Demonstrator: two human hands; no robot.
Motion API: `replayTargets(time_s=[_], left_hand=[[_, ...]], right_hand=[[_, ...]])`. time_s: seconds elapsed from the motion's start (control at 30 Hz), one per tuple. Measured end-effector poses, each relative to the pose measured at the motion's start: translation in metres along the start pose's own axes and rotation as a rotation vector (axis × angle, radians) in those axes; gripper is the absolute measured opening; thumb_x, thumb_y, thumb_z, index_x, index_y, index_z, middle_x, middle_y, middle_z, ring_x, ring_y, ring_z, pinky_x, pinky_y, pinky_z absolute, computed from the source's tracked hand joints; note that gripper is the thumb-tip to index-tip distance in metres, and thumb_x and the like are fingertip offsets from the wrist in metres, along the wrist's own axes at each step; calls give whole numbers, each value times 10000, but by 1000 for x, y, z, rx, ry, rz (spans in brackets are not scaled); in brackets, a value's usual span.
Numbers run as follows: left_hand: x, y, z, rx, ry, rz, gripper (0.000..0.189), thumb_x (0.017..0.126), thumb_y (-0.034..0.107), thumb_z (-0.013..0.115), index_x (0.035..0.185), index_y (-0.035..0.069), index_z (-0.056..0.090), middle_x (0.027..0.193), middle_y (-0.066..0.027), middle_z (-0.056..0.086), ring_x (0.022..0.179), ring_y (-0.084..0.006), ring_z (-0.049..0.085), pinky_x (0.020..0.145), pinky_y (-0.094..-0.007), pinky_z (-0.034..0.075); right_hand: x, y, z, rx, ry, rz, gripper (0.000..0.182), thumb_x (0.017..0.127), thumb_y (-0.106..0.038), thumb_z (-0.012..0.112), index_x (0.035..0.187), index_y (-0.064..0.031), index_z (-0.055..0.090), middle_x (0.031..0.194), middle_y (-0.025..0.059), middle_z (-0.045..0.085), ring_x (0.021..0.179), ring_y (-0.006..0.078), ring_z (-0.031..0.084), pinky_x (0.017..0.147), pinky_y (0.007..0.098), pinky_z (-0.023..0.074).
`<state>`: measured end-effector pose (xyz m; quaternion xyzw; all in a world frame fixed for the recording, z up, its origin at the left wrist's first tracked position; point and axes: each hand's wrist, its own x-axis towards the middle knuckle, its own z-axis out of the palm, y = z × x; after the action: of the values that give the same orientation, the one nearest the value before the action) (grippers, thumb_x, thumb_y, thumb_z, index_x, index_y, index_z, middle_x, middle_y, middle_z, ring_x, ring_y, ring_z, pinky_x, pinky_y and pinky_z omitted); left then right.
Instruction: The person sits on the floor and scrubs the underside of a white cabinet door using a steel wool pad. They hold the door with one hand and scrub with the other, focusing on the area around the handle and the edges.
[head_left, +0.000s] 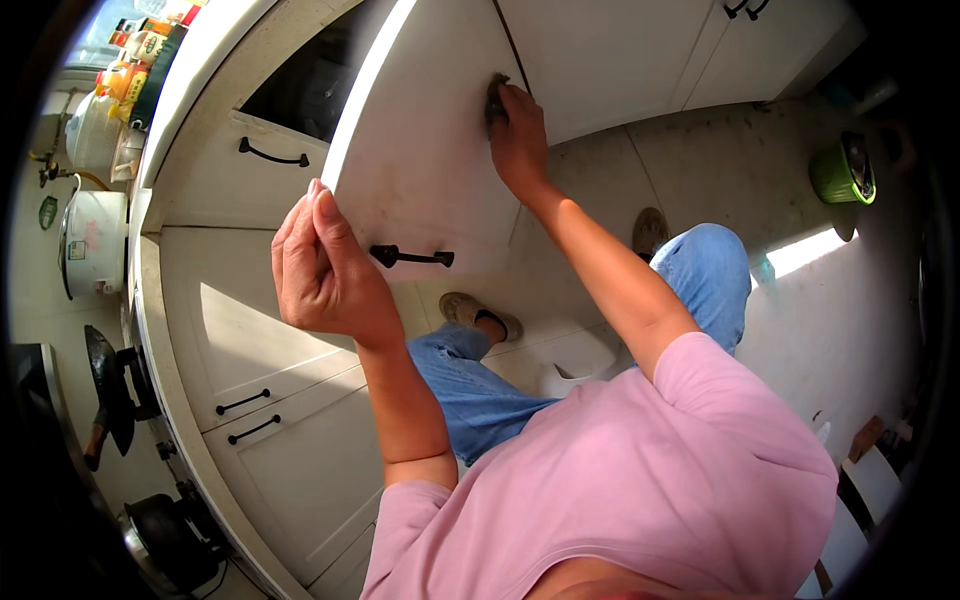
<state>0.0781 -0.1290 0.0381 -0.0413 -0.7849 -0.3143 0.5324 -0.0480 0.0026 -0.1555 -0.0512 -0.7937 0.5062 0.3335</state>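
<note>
A white cabinet door (427, 142) stands swung open before me, with a black bar handle (412, 257) near its lower end in the picture. My left hand (330, 270) pinches the door's sunlit edge between thumb and fingers. My right hand (521, 142) presses a dark, wadded cloth or scrubber (495, 97) against the door's face, close to the side away from my left hand. Most of that wad shows beyond the fingertips; its exact kind is unclear. Faint brownish smudges mark the door. Behind it, the cabinet's dark opening (296, 75) is partly visible.
Closed white cabinets (300, 465) with black handles line the left. On the counter are a wok (109, 390), a dark pot (169, 536), a white pot (94, 244) and several bottles (135, 75). A green bin (844, 169) stands on the tiled floor; a white stool (577, 364) is beneath me.
</note>
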Motion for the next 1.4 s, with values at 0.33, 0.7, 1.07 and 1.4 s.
replayTargets(time_s=[0.33,0.7,1.07,1.4], left_hand=[[2,3,2,-9,-20,43,93,945,30,742,991,-30,797,946,-120,763,816,-155,709,674,-272,573],[5,6,1,-75,-63,11,135,989,49,681,1014,-15,797,940,-111,766,816,-156,704,699,-281,561],[4,10,-2,-41,-106,21,179,1007,65,636,1043,-1,798,936,-118,773,818,-187,717,725,-310,569],[0,23,-1,-29,-100,2,186,996,72,634,1058,3,795,924,-115,766,793,-185,710,677,-301,561]], right_hand=[[-4,-22,-25,154,-16,33,509,849,50,653,1347,-47,613,1282,146,657,1142,358,639,973,413,534],[-17,-123,-68,360,-35,-144,452,810,-20,750,1252,-47,654,1076,141,662,962,306,675,849,385,553],[-15,-142,-77,445,-55,-91,348,816,-45,796,1143,-47,676,1056,147,733,942,307,719,835,385,576],[-37,-127,-89,422,-273,62,317,815,-100,808,1097,-4,698,1068,143,743,961,272,742,869,355,582]])
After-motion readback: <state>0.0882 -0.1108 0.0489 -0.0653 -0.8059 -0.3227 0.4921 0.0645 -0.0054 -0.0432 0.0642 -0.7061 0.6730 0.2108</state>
